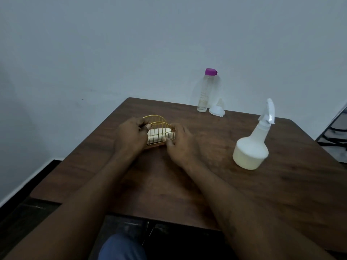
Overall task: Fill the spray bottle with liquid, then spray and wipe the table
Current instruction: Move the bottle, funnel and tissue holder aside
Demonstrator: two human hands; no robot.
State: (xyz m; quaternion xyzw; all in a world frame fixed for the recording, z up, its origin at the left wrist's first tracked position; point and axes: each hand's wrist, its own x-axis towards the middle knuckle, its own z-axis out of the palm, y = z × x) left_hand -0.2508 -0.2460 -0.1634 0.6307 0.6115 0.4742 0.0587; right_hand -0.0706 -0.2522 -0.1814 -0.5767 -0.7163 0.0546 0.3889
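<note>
A white spray bottle [251,147] with its trigger head on stands on the right of the brown wooden table [281,184]. At the table's far edge a clear bottle [204,92] with a purple cap stands upright, and a white funnel [217,110] lies beside it. In the middle sits a yellow wire holder [158,128] with a folded pale cloth [159,135] inside. My left hand [131,135] grips the holder's left side. My right hand [181,145] pinches its right end, fingertips touching the cloth.
A pale wall runs behind the table. The floor drops away dark on the left beyond the table edge. A dark metal frame [336,132] shows at the far right. My knee in blue cloth [122,248] is below the table's near edge.
</note>
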